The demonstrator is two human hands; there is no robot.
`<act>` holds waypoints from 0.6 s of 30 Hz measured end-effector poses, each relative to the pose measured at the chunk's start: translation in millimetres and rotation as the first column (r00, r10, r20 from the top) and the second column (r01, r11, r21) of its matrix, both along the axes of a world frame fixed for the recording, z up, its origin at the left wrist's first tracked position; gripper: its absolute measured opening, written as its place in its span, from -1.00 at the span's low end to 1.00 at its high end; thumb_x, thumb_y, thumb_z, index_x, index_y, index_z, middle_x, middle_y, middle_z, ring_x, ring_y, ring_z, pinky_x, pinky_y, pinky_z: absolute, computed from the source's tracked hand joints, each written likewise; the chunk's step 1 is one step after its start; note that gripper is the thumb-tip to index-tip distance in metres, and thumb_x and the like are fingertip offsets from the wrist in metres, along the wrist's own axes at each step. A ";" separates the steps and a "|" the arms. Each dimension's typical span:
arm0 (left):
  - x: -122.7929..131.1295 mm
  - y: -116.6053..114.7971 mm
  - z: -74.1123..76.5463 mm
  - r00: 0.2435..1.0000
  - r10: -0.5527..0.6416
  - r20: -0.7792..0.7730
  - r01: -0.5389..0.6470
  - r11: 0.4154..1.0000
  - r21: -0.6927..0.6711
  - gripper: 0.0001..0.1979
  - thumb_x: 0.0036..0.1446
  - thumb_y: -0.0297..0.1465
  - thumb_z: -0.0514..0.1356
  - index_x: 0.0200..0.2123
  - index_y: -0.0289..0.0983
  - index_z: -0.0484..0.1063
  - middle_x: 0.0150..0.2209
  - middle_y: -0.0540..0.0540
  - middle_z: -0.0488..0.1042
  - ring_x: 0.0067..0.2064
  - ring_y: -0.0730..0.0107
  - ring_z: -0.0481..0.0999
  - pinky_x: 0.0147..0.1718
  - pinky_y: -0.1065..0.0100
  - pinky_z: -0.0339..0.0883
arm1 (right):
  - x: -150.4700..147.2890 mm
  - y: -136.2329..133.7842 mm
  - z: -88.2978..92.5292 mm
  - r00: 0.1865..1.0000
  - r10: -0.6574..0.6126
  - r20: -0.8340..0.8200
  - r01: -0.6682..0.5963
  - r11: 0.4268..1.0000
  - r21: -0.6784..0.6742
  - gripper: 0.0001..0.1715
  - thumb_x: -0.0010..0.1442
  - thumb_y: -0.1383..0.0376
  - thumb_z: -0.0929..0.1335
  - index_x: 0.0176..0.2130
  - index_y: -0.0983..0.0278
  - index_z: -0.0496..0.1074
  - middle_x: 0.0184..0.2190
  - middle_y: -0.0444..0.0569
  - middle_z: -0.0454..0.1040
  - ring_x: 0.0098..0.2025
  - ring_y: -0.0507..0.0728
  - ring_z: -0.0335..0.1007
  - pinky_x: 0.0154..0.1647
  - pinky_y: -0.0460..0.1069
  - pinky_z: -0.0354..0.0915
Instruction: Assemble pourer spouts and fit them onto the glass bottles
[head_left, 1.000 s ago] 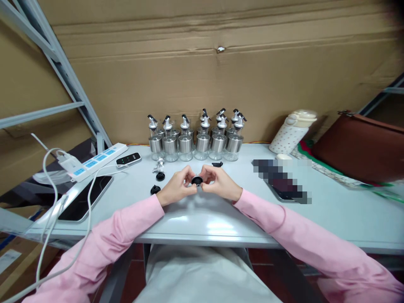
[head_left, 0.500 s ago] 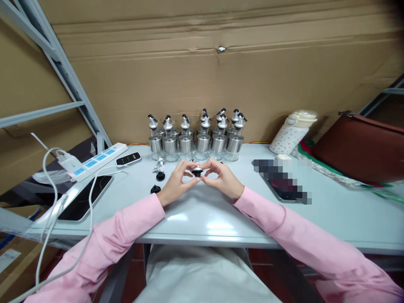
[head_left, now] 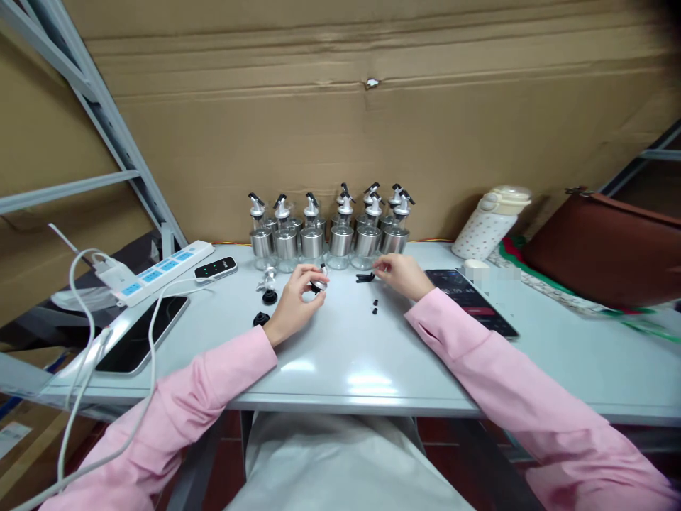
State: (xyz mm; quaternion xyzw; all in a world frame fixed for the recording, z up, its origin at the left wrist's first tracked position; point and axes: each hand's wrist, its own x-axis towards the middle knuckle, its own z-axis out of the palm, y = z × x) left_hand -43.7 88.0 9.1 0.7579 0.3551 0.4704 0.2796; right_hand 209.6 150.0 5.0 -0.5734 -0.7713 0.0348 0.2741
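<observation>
In the head view, the left hand (head_left: 294, 304) pinches a silver-and-black spout (head_left: 319, 286) over the table (head_left: 330, 365), in front of clustered bottles (head_left: 312, 243). The right hand (head_left: 405, 276) has its fingertips at some black levers (head_left: 363, 278); I cannot tell whether it grips one. Two small black plugs (head_left: 375, 311) lie nearer the person.

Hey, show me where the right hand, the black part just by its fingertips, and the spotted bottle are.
Right hand (head_left: 406, 277): head view, on the back of the hand.
Black part (head_left: 365, 277): head view, near its middle.
Spotted bottle (head_left: 482, 233): head view, on its dotted body.
</observation>
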 end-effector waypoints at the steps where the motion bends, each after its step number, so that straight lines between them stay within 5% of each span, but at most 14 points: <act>1: 0.1 -0.1 0.2 1.000 -0.004 0.007 0.004 1.000 -0.012 -0.86 0.02 -0.52 0.11 -0.30 -0.23 0.36 -0.11 -0.10 0.21 -0.02 0.34 0.30 -0.14 0.35 0.26 | 1.0 2.3 -4.9 0.999 0.013 0.038 -0.013 1.000 -0.004 -0.86 -0.01 0.37 0.32 -0.39 0.31 0.49 -0.44 0.02 0.47 -0.41 0.14 0.33 -0.37 0.00 0.17; 6: 0.8 1.6 -1.4 0.999 -0.001 0.054 0.004 0.999 -0.051 -0.86 0.03 -0.46 0.13 -0.28 -0.24 0.30 -0.14 -0.09 0.25 -0.06 0.37 0.31 -0.16 0.36 0.25 | 0.4 8.0 -19.2 0.993 0.065 0.101 -0.067 0.997 0.022 -0.88 -0.08 0.40 0.36 -0.43 0.27 0.49 -0.48 -0.03 0.43 -0.43 0.12 0.30 -0.39 -0.01 0.17; 12: 1.7 2.5 -3.9 0.990 0.016 0.140 -0.001 0.994 -0.108 -0.70 0.01 -0.49 0.13 -0.17 -0.20 0.13 -0.11 -0.09 0.30 -0.02 0.37 0.30 -0.18 0.37 0.24 | -1.2 4.8 -11.7 0.987 0.121 0.108 -0.119 0.993 -0.026 -0.91 -0.06 0.40 0.34 -0.48 0.29 0.48 -0.46 -0.01 0.42 -0.39 0.13 0.31 -0.33 0.00 0.18; 18: 1.6 3.8 -8.0 0.993 0.007 0.120 0.016 0.983 -0.185 -0.68 0.04 -0.51 0.05 -0.12 -0.20 0.10 -0.13 -0.10 0.27 -0.06 0.36 0.33 -0.28 0.40 0.26 | -21.9 -18.0 10.8 0.888 0.452 -0.083 -0.458 0.885 -0.083 -0.84 0.07 0.29 0.29 -0.39 0.31 0.44 -0.39 -0.02 0.39 -0.33 0.07 0.29 -0.30 -0.06 0.19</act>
